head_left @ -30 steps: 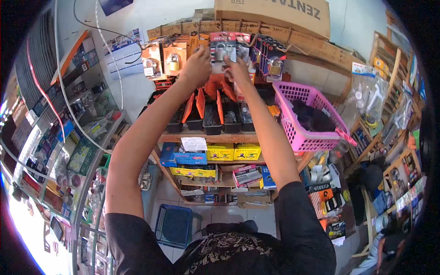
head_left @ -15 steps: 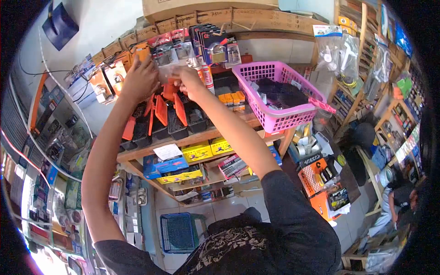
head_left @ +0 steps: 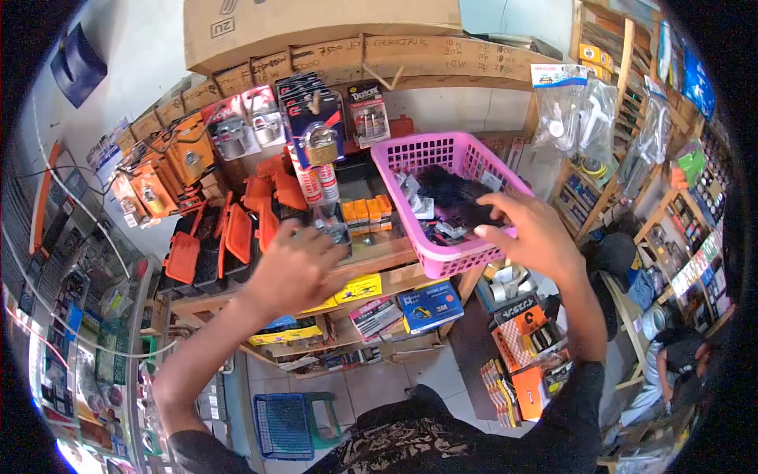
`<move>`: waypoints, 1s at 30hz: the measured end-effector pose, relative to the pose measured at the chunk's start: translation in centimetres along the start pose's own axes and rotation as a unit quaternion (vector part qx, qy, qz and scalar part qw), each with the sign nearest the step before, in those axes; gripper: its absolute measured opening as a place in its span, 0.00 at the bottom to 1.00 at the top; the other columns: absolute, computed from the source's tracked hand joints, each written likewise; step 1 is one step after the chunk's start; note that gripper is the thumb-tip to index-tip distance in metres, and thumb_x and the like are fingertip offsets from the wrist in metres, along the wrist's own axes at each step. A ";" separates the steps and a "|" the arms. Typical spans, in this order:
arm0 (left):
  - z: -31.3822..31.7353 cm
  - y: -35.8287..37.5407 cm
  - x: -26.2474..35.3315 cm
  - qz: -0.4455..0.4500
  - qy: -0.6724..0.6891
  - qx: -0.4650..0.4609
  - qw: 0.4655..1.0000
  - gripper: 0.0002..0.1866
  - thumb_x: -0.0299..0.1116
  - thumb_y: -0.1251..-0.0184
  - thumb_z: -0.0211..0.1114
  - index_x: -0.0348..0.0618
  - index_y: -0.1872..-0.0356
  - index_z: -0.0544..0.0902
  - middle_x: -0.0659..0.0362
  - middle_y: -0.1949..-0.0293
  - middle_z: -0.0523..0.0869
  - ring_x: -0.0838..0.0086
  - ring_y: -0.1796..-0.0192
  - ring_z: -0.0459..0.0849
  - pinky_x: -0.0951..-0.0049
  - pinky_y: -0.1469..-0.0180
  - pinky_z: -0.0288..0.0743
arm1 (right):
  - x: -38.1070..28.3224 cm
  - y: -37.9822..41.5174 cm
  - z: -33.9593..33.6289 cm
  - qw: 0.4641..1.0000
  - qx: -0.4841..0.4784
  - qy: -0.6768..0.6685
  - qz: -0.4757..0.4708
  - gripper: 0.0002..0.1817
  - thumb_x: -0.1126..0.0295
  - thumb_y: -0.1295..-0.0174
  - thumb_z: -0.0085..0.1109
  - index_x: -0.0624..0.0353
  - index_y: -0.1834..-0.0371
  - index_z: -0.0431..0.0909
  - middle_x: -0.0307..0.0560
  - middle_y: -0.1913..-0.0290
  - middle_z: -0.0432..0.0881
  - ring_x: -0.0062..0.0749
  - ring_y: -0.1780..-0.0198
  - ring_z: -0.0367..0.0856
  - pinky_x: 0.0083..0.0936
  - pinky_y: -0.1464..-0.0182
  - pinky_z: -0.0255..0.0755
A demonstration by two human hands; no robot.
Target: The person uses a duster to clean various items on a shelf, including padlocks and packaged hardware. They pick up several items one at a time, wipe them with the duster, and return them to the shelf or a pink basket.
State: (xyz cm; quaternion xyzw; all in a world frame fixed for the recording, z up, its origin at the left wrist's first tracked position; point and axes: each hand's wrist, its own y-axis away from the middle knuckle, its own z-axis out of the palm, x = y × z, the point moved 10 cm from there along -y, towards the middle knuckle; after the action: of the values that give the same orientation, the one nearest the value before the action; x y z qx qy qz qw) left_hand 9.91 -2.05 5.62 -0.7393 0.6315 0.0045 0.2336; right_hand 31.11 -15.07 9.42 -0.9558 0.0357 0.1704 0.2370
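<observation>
My left hand (head_left: pixel 296 265) is over the front of the wooden shelf, slightly blurred, its fingers loosely bent and apart. Just beyond its fingertips lies a clear plastic packet (head_left: pixel 330 224); I cannot make out whether they touch. Left of this hand stand black bins with orange lids (head_left: pixel 238 234). My right hand (head_left: pixel 537 233) is at the right side of the pink plastic basket (head_left: pixel 442 267), thumb and forefinger spread over its rim. Inside the basket are a dark bundle (head_left: pixel 454 189) and small packaged items. Small orange-yellow boxes (head_left: pixel 365 212) sit between the hands.
Carded padlocks (head_left: pixel 321 146) hang behind the bins, beside orange padlock packs (head_left: pixel 189 154). A large cardboard box (head_left: pixel 316 35) rests above. Below are boxed goods (head_left: pixel 429 306) and a blue crate (head_left: pixel 282 426) on the floor. Another person (head_left: pixel 679 351) is at far right.
My hands have come apart from over the bins. The left moved down and right towards the clear packet; the right moved right to the pink basket. The view has shifted.
</observation>
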 end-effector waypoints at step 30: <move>29.2 -29.4 -6.7 0.007 0.015 -0.409 0.913 0.24 0.28 0.57 0.74 0.63 0.53 0.86 0.60 0.54 0.86 0.61 0.38 0.76 0.36 0.34 0.56 | 23.6 11.0 -7.4 0.977 0.017 -0.017 0.210 0.20 0.76 0.41 0.57 0.63 0.43 0.75 0.58 0.50 0.81 0.46 0.48 0.80 0.32 0.43 0.71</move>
State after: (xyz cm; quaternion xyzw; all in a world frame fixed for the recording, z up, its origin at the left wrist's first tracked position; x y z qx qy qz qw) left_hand 44.54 17.23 -8.39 -0.7660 0.5827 0.2529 -0.0984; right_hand 53.96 -27.92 2.60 -0.9198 0.2345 0.2319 0.2126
